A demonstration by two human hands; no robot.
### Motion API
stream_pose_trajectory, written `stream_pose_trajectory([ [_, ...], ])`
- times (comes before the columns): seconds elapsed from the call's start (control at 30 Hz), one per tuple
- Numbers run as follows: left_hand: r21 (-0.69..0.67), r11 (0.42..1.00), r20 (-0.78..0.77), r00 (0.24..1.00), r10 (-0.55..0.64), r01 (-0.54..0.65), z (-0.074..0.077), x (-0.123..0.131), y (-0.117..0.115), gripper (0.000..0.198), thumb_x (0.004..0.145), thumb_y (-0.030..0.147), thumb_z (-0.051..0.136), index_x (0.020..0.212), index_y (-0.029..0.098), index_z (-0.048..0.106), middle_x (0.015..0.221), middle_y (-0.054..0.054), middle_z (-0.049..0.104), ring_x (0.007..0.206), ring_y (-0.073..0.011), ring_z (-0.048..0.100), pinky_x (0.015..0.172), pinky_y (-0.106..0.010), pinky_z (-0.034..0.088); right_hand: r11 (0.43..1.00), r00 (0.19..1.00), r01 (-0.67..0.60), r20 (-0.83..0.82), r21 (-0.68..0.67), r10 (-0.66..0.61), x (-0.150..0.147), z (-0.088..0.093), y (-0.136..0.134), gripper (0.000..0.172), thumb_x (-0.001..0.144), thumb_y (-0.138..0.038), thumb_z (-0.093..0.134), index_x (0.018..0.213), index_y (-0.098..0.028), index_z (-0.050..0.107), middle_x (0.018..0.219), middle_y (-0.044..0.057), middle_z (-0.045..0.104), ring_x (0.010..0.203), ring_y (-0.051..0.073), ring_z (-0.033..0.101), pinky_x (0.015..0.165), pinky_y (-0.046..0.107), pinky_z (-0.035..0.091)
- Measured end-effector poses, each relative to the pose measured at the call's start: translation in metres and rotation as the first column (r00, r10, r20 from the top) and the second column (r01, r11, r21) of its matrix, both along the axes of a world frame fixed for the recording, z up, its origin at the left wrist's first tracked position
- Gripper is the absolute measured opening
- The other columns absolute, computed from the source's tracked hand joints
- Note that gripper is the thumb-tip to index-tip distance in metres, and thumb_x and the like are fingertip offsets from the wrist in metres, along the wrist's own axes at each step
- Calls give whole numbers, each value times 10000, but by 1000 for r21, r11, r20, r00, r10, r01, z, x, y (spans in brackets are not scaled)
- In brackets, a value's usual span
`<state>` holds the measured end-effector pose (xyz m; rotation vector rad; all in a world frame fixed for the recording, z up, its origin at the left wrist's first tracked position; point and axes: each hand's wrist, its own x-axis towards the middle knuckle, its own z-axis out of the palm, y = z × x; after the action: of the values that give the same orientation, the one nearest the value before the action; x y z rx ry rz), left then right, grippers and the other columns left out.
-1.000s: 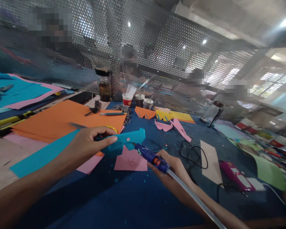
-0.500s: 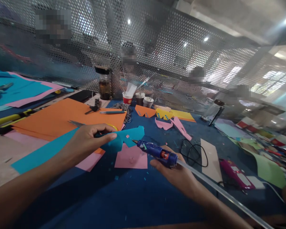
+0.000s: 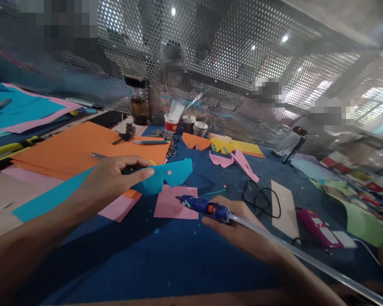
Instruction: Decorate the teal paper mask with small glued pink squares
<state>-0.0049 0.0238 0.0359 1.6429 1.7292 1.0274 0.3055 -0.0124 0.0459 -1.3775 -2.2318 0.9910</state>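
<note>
My left hand [image 3: 115, 176] pinches a blue paper cutout [image 3: 178, 171] between thumb and fingers, holding it raised over the table; a small pink diamond sits on it. Behind this hand a scissor blade [image 3: 97, 155] shows against orange paper; whether the hand touches the scissors, I cannot tell. In my right hand [image 3: 232, 216] is a blue glue gun [image 3: 204, 207], its nozzle pointing left, with a long clear glue stick [image 3: 293, 250] coming out the back. The nozzle is apart from the cutout, above a pink paper square [image 3: 166, 207].
Orange sheets [image 3: 67, 146] with a pen [image 3: 150, 142] lie left. Behind are paper cups [image 3: 171, 123], a jar [image 3: 138, 104], and orange [image 3: 196, 141] and yellow cutouts [image 3: 221, 145]. Right are a black cord loop [image 3: 261, 197] and a magenta device [image 3: 319, 229]. Perforated metal panel stands behind.
The glue gun's nozzle has pulled down and away from the blue cutout, which it was close to before. My left hand still holds the cutout. The view has shifted slightly.
</note>
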Motion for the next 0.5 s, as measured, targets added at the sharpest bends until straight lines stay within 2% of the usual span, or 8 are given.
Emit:
stream_pose_trajectory([
  [0.17,-36,999,58,998,-27,29,-1,-3,2,280,760,520,709,886,277,764,846,6,785,831,-249,702,757,-362,519,999,992,-38,121,3,37,0,-1,2,125,902,-319,674,873,-229,591,731,-60,621,630,101,537,536,214,323],
  [0.3,-34,998,39,998,-44,46,-1,-3,1,296,774,526,699,907,267,757,882,3,785,866,-257,699,783,-371,530,998,979,-55,199,7,53,-3,-2,3,147,894,-340,681,884,-221,596,738,-37,638,630,120,558,531,228,293],
  [0.5,-60,996,15,998,-60,60,3,-1,-4,314,801,534,685,929,255,753,938,-11,783,884,-257,692,840,-394,529,998,976,-63,209,11,59,-5,-1,4,137,907,-346,659,888,-222,604,751,-21,656,624,133,581,531,237,281],
])
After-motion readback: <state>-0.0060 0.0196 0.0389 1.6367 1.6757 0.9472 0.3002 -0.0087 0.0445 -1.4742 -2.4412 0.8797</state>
